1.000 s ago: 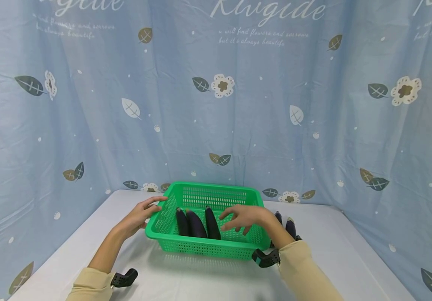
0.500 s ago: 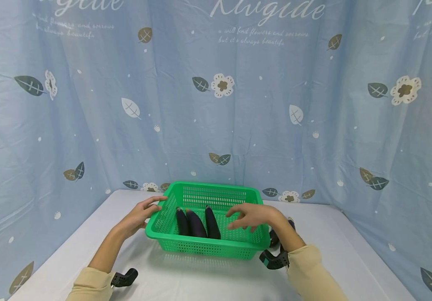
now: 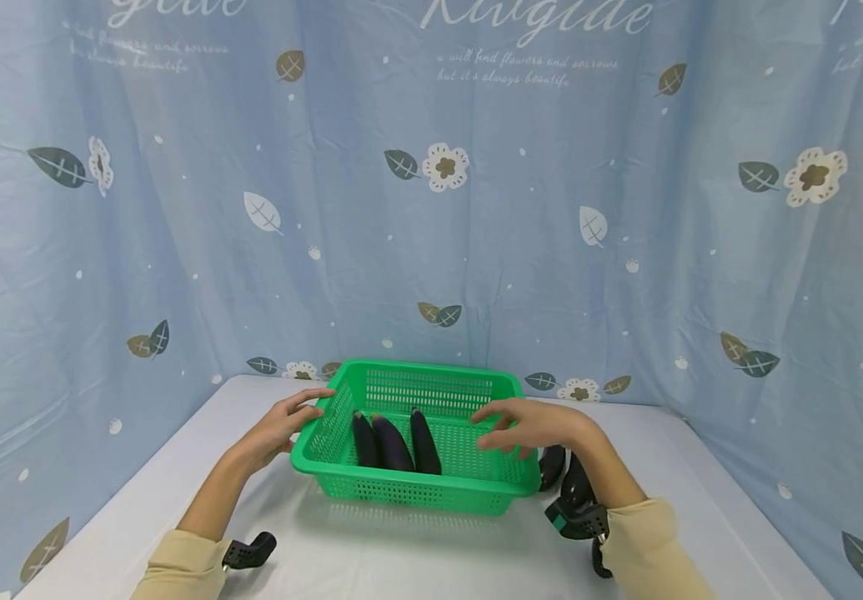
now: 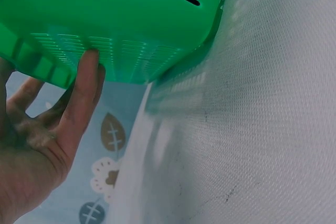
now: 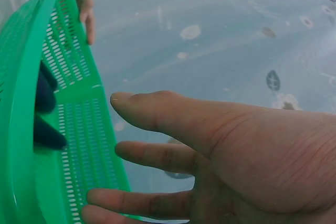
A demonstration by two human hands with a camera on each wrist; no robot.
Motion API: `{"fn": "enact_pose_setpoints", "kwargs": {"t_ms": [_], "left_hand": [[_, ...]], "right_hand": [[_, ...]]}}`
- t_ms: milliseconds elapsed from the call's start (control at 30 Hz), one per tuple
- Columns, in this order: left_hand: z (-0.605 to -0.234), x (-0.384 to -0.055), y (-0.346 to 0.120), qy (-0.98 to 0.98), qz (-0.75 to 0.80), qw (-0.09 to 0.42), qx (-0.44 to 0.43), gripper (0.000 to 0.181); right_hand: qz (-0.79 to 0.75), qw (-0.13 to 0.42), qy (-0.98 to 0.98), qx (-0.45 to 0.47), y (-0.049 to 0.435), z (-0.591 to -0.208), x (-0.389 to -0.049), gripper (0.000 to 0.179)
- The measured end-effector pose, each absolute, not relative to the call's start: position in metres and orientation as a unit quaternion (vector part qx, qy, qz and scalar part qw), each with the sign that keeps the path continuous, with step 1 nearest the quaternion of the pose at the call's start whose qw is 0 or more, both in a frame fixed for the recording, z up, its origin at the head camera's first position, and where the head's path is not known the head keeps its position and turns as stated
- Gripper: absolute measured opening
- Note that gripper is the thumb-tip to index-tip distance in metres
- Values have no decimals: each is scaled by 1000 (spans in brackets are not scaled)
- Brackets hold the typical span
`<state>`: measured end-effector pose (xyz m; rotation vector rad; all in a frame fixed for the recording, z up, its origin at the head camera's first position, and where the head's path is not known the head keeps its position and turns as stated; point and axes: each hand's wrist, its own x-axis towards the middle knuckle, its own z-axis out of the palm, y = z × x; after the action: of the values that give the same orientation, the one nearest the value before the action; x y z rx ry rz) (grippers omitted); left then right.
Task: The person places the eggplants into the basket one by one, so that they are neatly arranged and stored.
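My left hand (image 3: 275, 429) grips the left rim of a green plastic basket (image 3: 431, 492). In the left wrist view its thumb (image 4: 86, 85) lies along the outer wall, with the other fingers up at the rim. Three dark purple eggplants lie inside, toward the left: one at the far left (image 3: 365, 442), a thicker one (image 3: 392, 446) beside it, and another (image 3: 424, 443) slightly apart. Above the basket's right side, my right hand (image 3: 532, 425) is held with fingers spread and nothing in them. The right wrist view shows that hand (image 5: 210, 156) with a bare palm.
To the basket's right, on the white table (image 3: 401, 558), lie more eggplants (image 3: 551, 468), partly hidden by the right forearm. Black wrist devices (image 3: 577, 521) sit on both arms. A blue patterned curtain (image 3: 491, 250) encloses the back and sides.
My right hand has moved right, from above the basket's middle toward its right rim, staying empty. The left hand, basket and the eggplants in it have stayed put.
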<state>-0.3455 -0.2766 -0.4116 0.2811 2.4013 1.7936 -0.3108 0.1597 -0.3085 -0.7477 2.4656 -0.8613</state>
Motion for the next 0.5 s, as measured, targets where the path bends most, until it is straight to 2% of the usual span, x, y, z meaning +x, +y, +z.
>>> {"fn": "enact_pose_setpoints", "kwargs": {"t_ms": [500], "left_hand": [[-410, -345, -276, 798, 593, 67, 87, 49]], "right_hand": [[-349, 183, 876, -279, 195, -299, -299, 55]]}}
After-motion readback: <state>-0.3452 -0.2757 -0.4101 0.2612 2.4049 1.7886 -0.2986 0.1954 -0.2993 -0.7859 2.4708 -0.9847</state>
